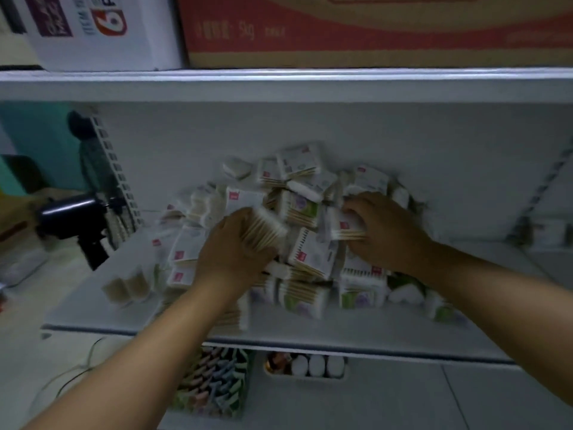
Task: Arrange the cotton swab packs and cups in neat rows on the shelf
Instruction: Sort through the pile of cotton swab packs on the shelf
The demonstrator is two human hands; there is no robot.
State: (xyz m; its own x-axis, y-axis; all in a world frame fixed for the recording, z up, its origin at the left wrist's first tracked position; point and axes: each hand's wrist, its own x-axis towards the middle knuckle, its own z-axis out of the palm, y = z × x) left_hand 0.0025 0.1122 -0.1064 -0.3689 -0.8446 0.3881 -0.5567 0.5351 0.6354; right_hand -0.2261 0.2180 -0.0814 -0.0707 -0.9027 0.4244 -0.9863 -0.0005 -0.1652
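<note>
cotton swab packs, clear bags showing white cards, red tags and wooden sticks, are lying jumbled and overlapping in a heap in the middle of the white shelf. a round cup of swabs is tilting on the heap, the left hand gripping it. two blurred cups are standing at the heap's left.

red carton, white box, black device, white bottles

Swab packs heaped mid-shelf; boxes above.
</note>
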